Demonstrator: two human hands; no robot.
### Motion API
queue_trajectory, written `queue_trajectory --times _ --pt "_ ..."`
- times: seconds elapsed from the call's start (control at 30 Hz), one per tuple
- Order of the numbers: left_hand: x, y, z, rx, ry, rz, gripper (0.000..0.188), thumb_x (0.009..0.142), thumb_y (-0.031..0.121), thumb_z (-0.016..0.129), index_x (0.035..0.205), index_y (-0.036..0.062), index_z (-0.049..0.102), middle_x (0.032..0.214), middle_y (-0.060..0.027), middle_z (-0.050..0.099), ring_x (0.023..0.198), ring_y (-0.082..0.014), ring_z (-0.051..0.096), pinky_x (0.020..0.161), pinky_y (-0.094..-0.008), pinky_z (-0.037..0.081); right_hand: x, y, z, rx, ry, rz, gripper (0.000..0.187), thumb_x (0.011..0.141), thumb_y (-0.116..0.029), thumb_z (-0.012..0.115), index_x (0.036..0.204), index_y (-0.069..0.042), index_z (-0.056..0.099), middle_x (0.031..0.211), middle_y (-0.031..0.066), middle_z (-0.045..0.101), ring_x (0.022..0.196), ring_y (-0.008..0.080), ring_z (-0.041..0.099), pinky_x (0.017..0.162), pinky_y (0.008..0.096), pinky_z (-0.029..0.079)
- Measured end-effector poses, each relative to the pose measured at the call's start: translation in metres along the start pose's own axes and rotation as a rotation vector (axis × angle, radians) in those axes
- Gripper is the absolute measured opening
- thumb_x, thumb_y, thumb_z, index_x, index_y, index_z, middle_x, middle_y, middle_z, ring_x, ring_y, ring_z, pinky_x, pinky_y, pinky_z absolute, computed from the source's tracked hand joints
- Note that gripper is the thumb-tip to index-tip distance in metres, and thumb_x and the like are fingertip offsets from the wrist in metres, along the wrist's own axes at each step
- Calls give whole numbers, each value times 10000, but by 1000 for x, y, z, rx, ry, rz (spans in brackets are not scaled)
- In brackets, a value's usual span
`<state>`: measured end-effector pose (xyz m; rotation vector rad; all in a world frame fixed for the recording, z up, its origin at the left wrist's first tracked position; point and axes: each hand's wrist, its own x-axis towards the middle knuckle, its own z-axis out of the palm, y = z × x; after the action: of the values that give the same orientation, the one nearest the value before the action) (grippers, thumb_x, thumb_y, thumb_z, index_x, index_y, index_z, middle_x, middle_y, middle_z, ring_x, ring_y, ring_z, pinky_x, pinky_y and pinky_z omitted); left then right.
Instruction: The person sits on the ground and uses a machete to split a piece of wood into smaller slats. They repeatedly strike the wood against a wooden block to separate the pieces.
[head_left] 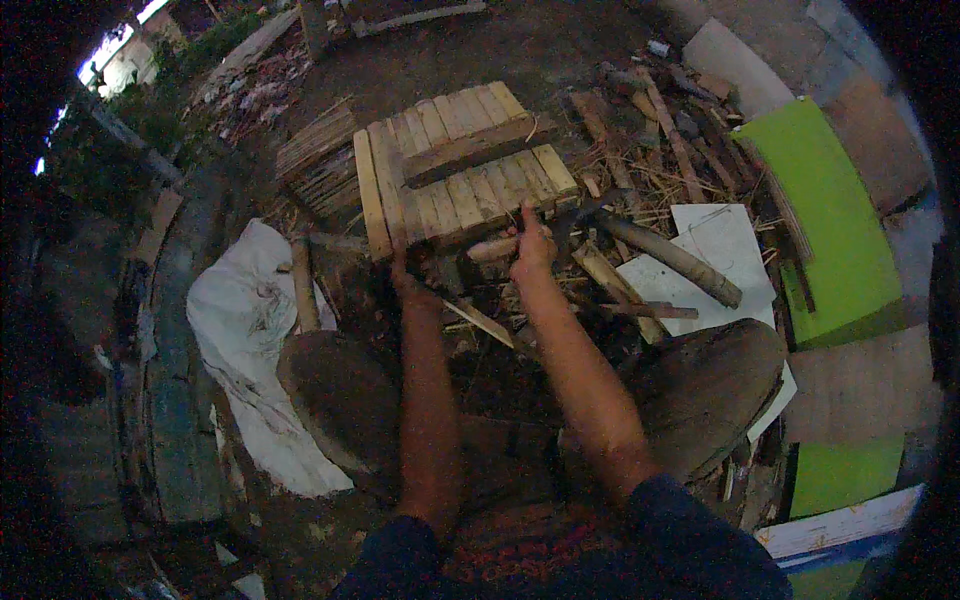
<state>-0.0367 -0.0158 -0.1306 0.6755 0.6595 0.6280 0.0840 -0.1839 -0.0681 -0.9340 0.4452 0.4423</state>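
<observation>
A slatted wooden panel (465, 200), made of narrow pale boards side by side with a thicker crossbar (475, 150) over them, lies tilted in front of me. My left hand (408, 280) is at its near left edge, closed on it; shadow hides most of the fingers. At the near right edge my right hand (534, 248) grips the panel, with one finger lying up against the boards and the others curled. Beside the right hand, under the edge, is a short light-brown piece (493, 248). A thick round wooden handle (675, 260) with a dark head lies right of it.
Scrap wood and sticks (670, 130) are heaped at the far right. White sheets (725, 250) and a bright green board (825, 215) lie on the right. A white sack (255, 350) sits by my left knee. Another bundle of thin slats (318, 150) is behind the panel's left.
</observation>
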Motion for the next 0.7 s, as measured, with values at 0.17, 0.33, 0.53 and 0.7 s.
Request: queue_trajectory --times 0.17,0.33,0.53,0.7 --pt "-6 -7 -9 149 126 -17 606 918 543 640 1311 83 617 1059 -88 691 704 -187 599 569 -354 450 -11 -29 -44 25 -165 102 306 975 -271 682 1126 -30 568 899 105 635 629 150 534 549 310 479" --pt "23 -49 -3 473 349 13 745 859 596 691 1369 63 591 1163 -149 672 1075 -245 613 783 -426 461 85 -26 -135 -531 -116 -444 275 980 -277 637 959 -2 641 743 95 641 606 170 549 546 360 476" --pt "-43 -47 -4 572 45 127 534 928 508 657 1185 43 718 991 -110 702 892 -177 633 727 -339 476 53 18 -199 -1131 459 -466 629 903 -540 684 917 89 686 780 192 671 750 307 659 685 457 536" --pt "-84 -5 22 385 -111 338 391 987 421 607 1020 58 748 753 -9 634 531 -104 515 480 -295 384 30 31 -189 -1083 409 -575 727 902 -603 662 984 120 671 855 263 688 817 401 693 707 541 546"
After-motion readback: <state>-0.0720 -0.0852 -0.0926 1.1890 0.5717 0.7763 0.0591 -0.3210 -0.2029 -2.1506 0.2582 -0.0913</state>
